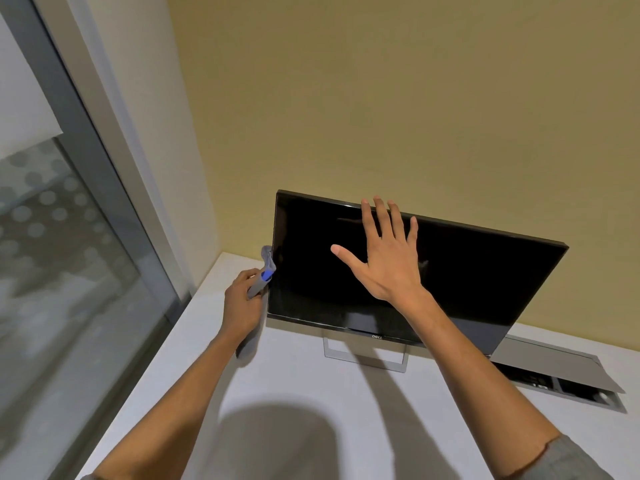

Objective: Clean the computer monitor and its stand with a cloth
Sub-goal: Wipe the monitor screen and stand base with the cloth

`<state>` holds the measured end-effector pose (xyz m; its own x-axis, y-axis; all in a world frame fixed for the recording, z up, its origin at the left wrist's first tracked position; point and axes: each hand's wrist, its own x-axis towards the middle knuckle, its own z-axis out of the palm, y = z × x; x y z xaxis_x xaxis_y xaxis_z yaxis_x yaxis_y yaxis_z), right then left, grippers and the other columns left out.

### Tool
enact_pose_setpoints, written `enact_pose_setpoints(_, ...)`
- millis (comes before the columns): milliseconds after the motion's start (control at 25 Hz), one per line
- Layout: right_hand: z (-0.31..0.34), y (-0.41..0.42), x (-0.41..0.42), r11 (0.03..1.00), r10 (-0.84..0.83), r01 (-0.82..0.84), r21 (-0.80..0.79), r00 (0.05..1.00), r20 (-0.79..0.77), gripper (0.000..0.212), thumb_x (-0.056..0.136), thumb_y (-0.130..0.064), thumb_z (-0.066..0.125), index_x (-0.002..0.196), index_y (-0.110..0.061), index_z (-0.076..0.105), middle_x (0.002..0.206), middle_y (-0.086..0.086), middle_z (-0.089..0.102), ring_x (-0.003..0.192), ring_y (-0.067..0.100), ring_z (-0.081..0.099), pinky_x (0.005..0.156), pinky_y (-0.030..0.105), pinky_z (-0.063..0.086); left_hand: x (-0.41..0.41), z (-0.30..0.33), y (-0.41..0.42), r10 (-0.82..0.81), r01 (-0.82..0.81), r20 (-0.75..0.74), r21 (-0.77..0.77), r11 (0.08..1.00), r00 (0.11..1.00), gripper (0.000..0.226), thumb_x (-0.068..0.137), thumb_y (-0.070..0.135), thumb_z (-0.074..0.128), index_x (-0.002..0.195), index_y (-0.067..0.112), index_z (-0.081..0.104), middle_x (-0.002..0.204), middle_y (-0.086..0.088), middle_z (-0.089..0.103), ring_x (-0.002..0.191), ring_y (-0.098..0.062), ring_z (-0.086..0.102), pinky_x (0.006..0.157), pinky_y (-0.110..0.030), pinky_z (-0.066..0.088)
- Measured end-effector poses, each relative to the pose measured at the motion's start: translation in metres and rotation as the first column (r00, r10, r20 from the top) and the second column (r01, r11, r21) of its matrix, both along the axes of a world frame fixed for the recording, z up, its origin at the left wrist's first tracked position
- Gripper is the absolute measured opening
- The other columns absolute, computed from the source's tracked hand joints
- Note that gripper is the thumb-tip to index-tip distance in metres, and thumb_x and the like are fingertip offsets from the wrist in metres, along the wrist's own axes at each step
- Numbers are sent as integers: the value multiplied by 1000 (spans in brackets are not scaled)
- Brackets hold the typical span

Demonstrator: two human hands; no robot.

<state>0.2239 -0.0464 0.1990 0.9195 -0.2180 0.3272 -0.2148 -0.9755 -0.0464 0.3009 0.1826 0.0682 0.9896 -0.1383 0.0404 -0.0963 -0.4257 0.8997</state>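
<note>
Grey cloth [265, 271] gripped at monitor's [450, 282] left edge.

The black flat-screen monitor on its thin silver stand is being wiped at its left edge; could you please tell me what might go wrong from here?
1. The right hand lies open across the glossy black flat-screen monitor, so it may leave fingerprints.
2. The thin silver stand looks light; pushing with the grey cloth held in the left hand could shift or tip the screen.
3. The open cable hatch in the white desk sits close by.
</note>
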Motion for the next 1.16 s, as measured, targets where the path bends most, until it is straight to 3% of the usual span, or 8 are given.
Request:
enact_pose_setpoints(120, 0, 1, -2, 1000, 9, -9, 7, 1000, 0, 90, 86, -81, 17, 155, -25, 2, 163, 3, 5, 150, 24, -3, 119, 56, 2, -12, -30, 9, -10, 17, -145, 44, 999, 989, 30, 98, 9, 51, 128, 7, 56, 115, 3, 54, 98, -20, 53, 85, -20, 37)
enact_pose_setpoints(280, 1, 2, -3, 1000, 12, -12, 14, 1000, -3, 91, 85, -81, 17, 155, -24, 3, 163, 3, 6, 150, 24, -2, 118, 57, 2, -24, -47, 8, 44, -31, -248, 54, 998, 968, 26, 99, 10, 48, 124, 7, 57, 104, -3, 57, 87, -21, 52, 79, -29, 39)
enact_pose_setpoints(480, 4, 0, -5, 1000, 15, -14, 23, 1000, -23, 91, 84, -81, 15, 155, -25, 1, 163, 3, 4, 150, 23, -4, 118, 56, -1, -19, -44, 5, 86, -52, -307, 118, 992, 948, 14, 100, 13, 47, 92, 12, 59, 89, -13, 62, 75, -26, 55, 73, -35, 45)
enact_pose_setpoints(720, 4, 0, -4, 999, 18, -17, 41, 999, -29, 91, 83, -82, 13, 154, -27, 0, 163, 2, 3, 150, 23, -5, 118, 55, -2, -4, -3, -2, 87, -71, -179, 95, 993, 980, 13, 101, 15, 47, 101, 14, 60, 93, -5, 60, 76, -19, 54, 73, -28, 42)
enact_pose_setpoints(880, 6, -1, -5, 999, 18, -17, 27, 999, -46, 92, 83, -82, 12, 154, -26, -1, 163, 2, 3, 150, 23, -5, 119, 55, -2, 13, 44, -9, 49, -49, -19, 18, 999, 999, 22, 100, 14, 48, 112, 9, 66, 93, -4, 64, 77, -19, 58, 75, -29, 50)
enact_pose_setpoints(1000, 7, 0, -6, 1000, 13, -12, 18, 999, -49, 92, 83, -82, 13, 154, -26, -1, 163, 2, 3, 150, 23, -5, 119, 55, -1, 22, 89, -13, -5, 7, 119, -23, 1000, 993, 20, 98, 9, 50, 107, 11, 67, 90, -3, 65, 73, -9, 57, 65, -19, 46)
enact_pose_setpoints(1160, 7, 1, -5, 1000, -4, 4, -6, 998, -61, 93, 83, -82, 15, 154, -25, -2, 163, 3, 3, 150, 24, -4, 119, 56, 1, 41, 132, -19, -45, 44, 252, 13, 999, 967, 21, 93, 3, 47, 93, 7, 67, 84, -7, 67, 75, -21, 60, 71, -38, 49)
